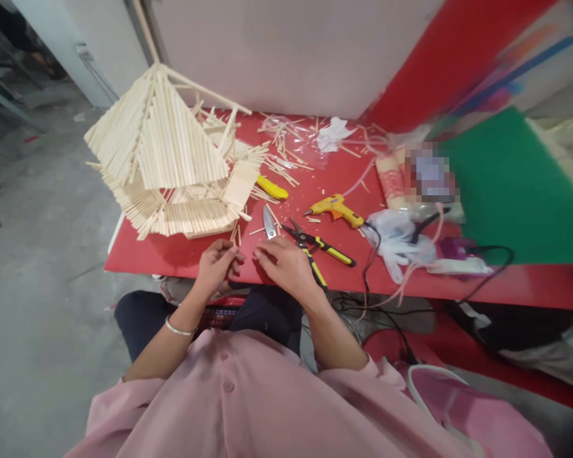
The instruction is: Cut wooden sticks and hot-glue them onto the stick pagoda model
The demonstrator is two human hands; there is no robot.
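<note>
My left hand [217, 264] is at the table's front edge, thumb and fingers closed together. Thin wooden sticks [237, 235] show just past its fingertips; whether one is in the pinch I cannot tell. Facing it, my right hand [286, 264] has curled fingers, and what they hold, if anything, is hidden. A pointed metal blade [268, 222] shows just beyond that hand, its lower end covered. Close on the right lie black-and-yellow pliers [332, 250], jaws apart. Behind my left hand stands a model hut [172, 140] built of wooden sticks, with a peaked roof and a stick-edged base.
On the red table [138, 257] are a yellow cutter knife [272, 187], a yellow glue gun [337, 208] with a black cord, loose sticks [286, 156] and crumpled white plastic [394, 238]. Packed stick bundles [390, 181] and a green board [516, 191] lie at the right.
</note>
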